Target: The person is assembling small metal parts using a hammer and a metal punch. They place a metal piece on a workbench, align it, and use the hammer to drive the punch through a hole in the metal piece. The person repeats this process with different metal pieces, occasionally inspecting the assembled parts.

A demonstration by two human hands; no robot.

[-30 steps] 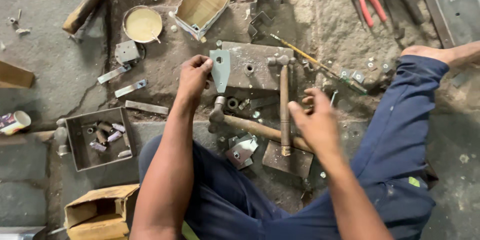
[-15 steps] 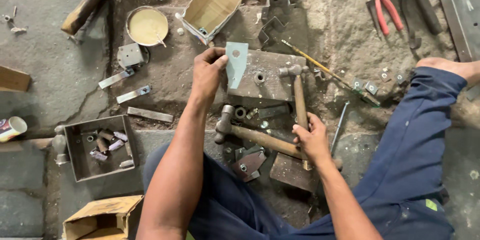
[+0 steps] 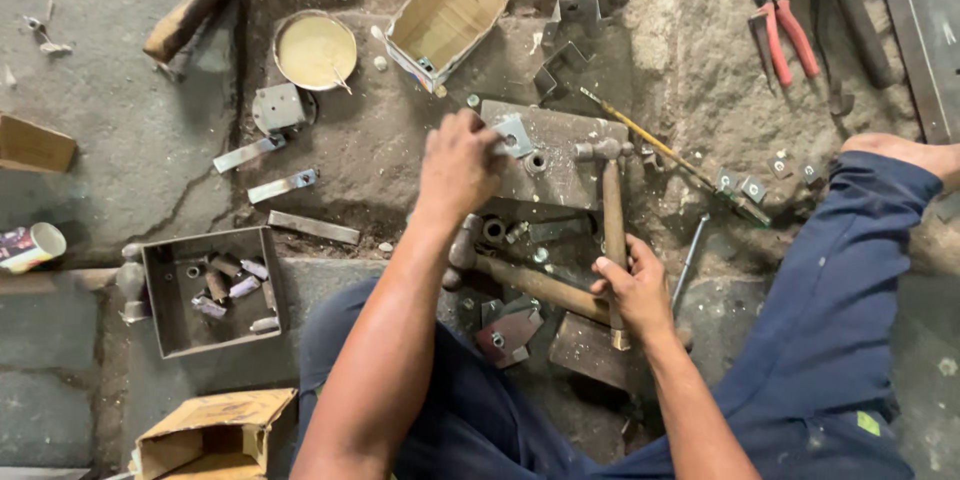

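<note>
Meanwhile the left hand [image 3: 458, 168] pinches a small plate [image 3: 514, 135] onto the steel block [image 3: 563, 155], the right hand [image 3: 633, 285] gripping a hammer [image 3: 610, 205].

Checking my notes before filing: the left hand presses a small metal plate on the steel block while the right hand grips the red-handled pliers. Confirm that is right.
Not quite. In the head view the right hand grips the wooden handle of a hammer, not pliers; the red-handled pliers lie untouched on the floor. The left hand does press the small metal plate on the steel block.
</note>
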